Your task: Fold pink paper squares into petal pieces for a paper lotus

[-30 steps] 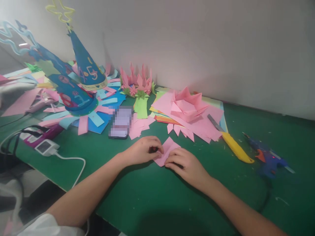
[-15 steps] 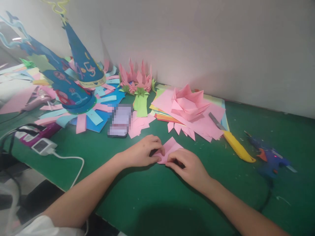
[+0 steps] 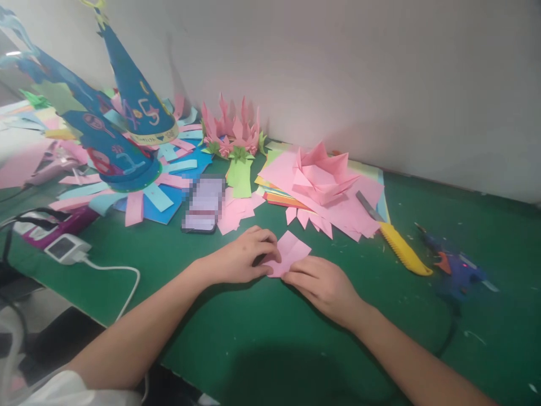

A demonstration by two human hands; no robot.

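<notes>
A small piece of pink paper (image 3: 291, 251) with a crease lies on the green table (image 3: 236, 344), between my hands. My left hand (image 3: 247, 256) is closed on its left edge, the fingers curled and the thumb near the bottom corner. My right hand (image 3: 323, 282) has its fingers together on the lower right edge, the fingertips at the paper. Behind the paper, several pink paper pieces (image 3: 239, 211) are scattered by a phone (image 3: 205, 204). A folded pink paper flower (image 3: 321, 175) rests on a stack of coloured sheets (image 3: 274, 169).
To the right are a yellow utility knife (image 3: 403, 248), blade out, and a blue glue gun (image 3: 460, 270) with its cord. Decorated blue cone hats (image 3: 135, 90) and a pink paper crown (image 3: 232, 132) stand at the back. A purple power strip (image 3: 70, 225) and white charger (image 3: 67, 248) lie left.
My right hand's fingers have flattened and drawn together along the paper's lower right edge. The left hand keeps its hold. The whole view has shifted slightly.
</notes>
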